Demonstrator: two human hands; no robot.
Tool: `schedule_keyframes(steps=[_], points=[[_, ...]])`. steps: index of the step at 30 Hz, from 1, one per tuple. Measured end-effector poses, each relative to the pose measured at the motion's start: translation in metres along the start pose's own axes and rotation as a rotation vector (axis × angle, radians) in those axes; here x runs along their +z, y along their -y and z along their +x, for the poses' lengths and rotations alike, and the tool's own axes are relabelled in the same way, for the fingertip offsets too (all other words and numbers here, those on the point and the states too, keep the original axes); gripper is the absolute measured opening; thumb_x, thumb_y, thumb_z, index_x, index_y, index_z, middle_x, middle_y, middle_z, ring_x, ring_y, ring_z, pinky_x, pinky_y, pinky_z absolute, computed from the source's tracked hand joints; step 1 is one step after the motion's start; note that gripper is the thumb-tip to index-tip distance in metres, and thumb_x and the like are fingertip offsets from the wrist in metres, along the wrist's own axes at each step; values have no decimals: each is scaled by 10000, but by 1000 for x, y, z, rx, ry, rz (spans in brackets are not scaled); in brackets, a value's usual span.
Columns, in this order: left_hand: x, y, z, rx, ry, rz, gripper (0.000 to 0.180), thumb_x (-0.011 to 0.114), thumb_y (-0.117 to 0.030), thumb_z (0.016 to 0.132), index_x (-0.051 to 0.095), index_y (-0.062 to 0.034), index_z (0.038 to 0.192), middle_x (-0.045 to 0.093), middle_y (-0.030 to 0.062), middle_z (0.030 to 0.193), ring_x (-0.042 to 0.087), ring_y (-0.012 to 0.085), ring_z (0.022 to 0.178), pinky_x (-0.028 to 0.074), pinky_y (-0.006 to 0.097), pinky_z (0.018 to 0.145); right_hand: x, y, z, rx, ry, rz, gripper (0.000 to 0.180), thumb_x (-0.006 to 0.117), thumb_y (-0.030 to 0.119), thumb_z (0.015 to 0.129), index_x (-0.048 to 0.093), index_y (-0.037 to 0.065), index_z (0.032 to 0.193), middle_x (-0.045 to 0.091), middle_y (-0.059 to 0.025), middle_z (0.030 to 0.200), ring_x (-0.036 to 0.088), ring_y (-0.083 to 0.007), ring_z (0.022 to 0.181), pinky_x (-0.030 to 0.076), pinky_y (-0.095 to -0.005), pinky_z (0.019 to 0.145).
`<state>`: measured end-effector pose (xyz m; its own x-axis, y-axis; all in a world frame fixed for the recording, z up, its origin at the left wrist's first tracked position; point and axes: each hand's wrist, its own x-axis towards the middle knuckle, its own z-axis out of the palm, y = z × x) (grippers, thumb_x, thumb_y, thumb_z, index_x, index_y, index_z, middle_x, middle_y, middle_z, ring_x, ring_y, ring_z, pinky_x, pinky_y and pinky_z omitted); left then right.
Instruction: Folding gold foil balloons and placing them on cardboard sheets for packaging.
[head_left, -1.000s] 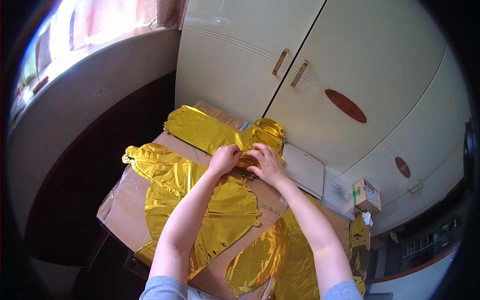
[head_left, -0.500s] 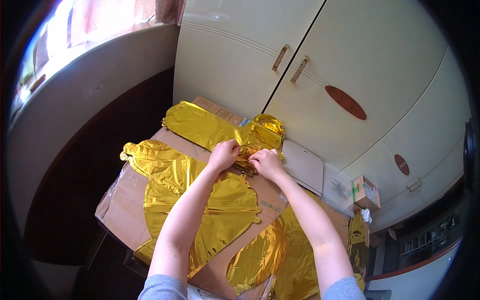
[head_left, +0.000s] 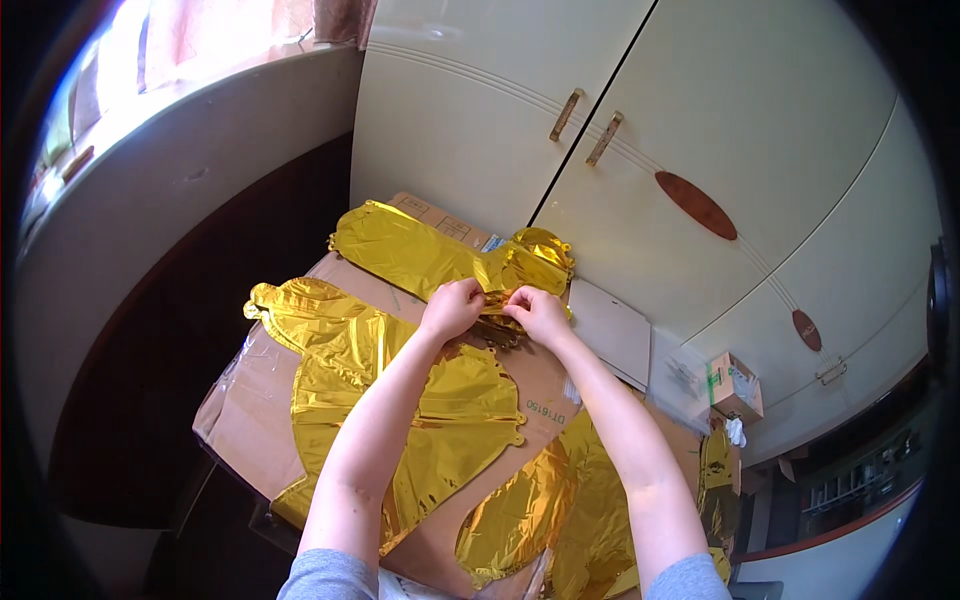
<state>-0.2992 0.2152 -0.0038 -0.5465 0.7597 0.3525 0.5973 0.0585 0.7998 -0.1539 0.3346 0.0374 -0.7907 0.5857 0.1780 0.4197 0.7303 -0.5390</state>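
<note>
Several flat gold foil balloons lie on a brown cardboard box (head_left: 250, 400). My left hand (head_left: 452, 307) and my right hand (head_left: 537, 312) meet at the far end of the box, both pinching a crumpled gold foil balloon (head_left: 440, 255) that stretches to the left and bunches up at the right. A large unfilled gold balloon (head_left: 390, 400) lies under my left forearm. Another gold balloon (head_left: 555, 510) hangs off the box's near right edge under my right forearm.
Cream cupboard doors (head_left: 600, 120) with brass handles stand just behind the box. A small cardboard carton (head_left: 735, 385) sits on the floor at the right. A curved white sill (head_left: 170, 180) and a dark panel lie to the left.
My hands have drawn a little closer together on the crumpled balloon, with small finger movements. The box and the other balloons stay put.
</note>
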Motion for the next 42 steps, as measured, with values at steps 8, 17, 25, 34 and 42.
schedule_keyframes(steps=[8, 17, 25, 34, 42], points=[[-7, -10, -2, -58, 72, 7, 253, 620, -272, 821, 686, -38, 890, 691, 161, 850, 639, 344, 891, 505, 444, 820, -3, -20, 2, -128, -68, -93, 119, 651, 96, 836, 649, 76, 953, 710, -93, 872, 695, -245, 825, 539, -351, 737], [-1, 3, 0, 51, 38, 118, 265, 691, -302, 802, 720, -62, 913, 693, 169, 806, 670, 342, 800, 522, 425, 751, -6, -14, 0, -87, -74, -28, 166, 642, 178, 857, 585, 94, 987, 687, -109, 836, 676, -325, 802, 528, -421, 722], [2, 8, -1, 52, -26, 107, 231, 652, -270, 855, 722, -67, 939, 689, 179, 823, 661, 365, 792, 518, 435, 742, -8, -14, -8, -113, 29, -165, 336, 702, 302, 836, 599, 35, 1013, 668, -189, 1022, 652, -349, 946, 514, -425, 810], [0, 3, 0, -51, 15, 68, 226, 625, -272, 878, 701, -68, 939, 688, 179, 856, 649, 369, 856, 512, 466, 768, -10, -38, -2, -28, -66, -344, 276, 621, 237, 851, 662, 62, 1061, 684, -150, 1032, 634, -304, 1018, 489, -438, 883], [4, 1, 1, -23, -7, 46, 229, 608, -273, 894, 684, -60, 931, 683, 190, 845, 644, 385, 841, 503, 479, 753, -5, -65, -3, -111, -274, -365, 341, 681, 270, 825, 596, 70, 1088, 648, -121, 1126, 592, -304, 1070, 444, -467, 911]])
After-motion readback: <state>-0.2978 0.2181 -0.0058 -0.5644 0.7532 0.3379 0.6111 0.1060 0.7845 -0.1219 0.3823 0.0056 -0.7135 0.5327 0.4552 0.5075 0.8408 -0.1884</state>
